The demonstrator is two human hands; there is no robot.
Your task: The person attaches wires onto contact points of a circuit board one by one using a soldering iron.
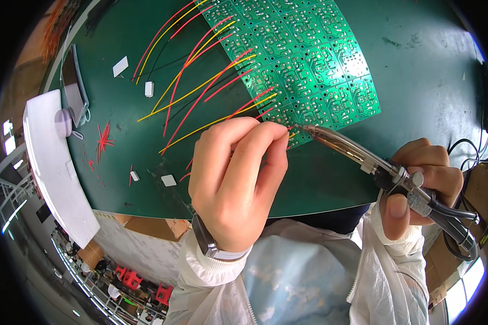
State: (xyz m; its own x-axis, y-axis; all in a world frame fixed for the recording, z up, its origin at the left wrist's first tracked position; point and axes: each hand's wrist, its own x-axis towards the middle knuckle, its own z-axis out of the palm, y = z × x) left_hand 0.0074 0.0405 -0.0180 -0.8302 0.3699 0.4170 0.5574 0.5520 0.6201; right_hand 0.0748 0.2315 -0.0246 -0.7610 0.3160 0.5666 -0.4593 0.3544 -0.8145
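A green panel of circuit boards (314, 59) lies on the table, with red, yellow and black wires (200, 89) running from its left edge. At its near corner my left hand (236, 162) is closed in a pinch on a thin red wire (290, 128), whose length is mostly hidden behind the fingers. My right hand (417, 184) grips a soldering iron (352, 151) with a metal barrel and black handle. The iron's tip points left and meets the near edge of the panel, close beside my left fingertips. Whether the tip touches the wire is too small to tell.
Short red tubing pieces (104, 142) are scattered on the green table (146, 189) at the left, among small white pieces (168, 180). A phone (74, 84) and a long white panel (57, 168) stand along the left edge. Black cables (466, 146) hang at the right.
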